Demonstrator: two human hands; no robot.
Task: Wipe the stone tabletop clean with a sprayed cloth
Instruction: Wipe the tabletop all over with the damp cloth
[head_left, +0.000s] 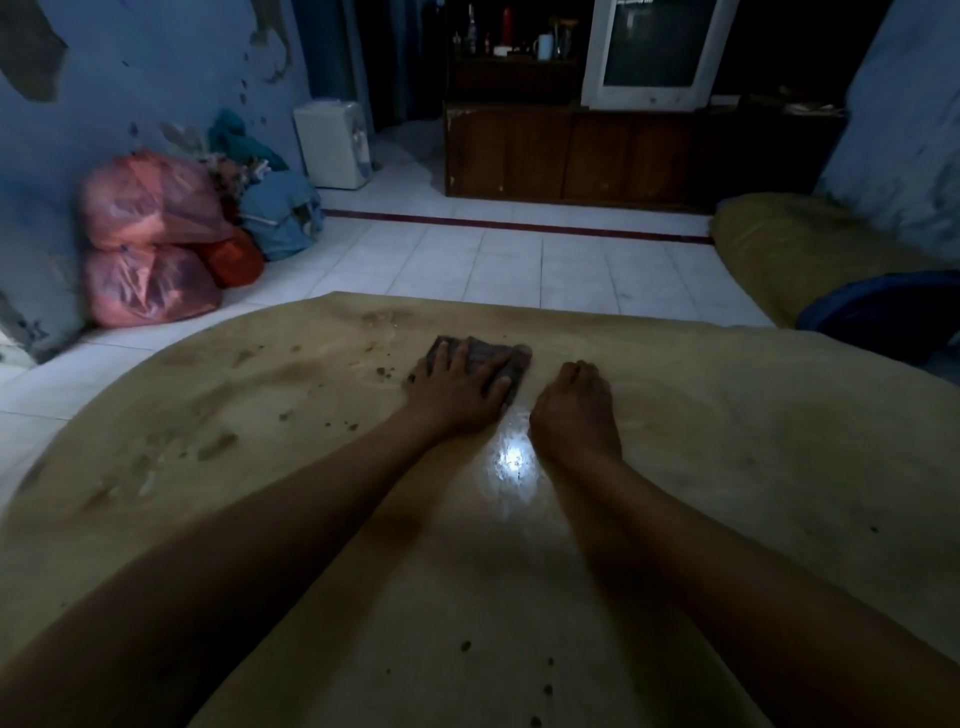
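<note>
The tabletop (675, 467) filled the near half of the scene, with the floor (519, 260) beyond its far edge. A cloth (498, 358) lay on the tabletop toward its far side, near the middle, with the left hand (457, 387) flat on top of it. The right hand (574, 410) rested on the tabletop just right of the cloth, apart from it. Specks (384, 371) lay on the tabletop left of the cloth. Bags (150, 244) were piled on the floor at far left, against the wall (130, 78). A cabinet (597, 156) stood at the far side, a television (654, 52) on it. A cushion (795, 249) lay at far right.
</note>
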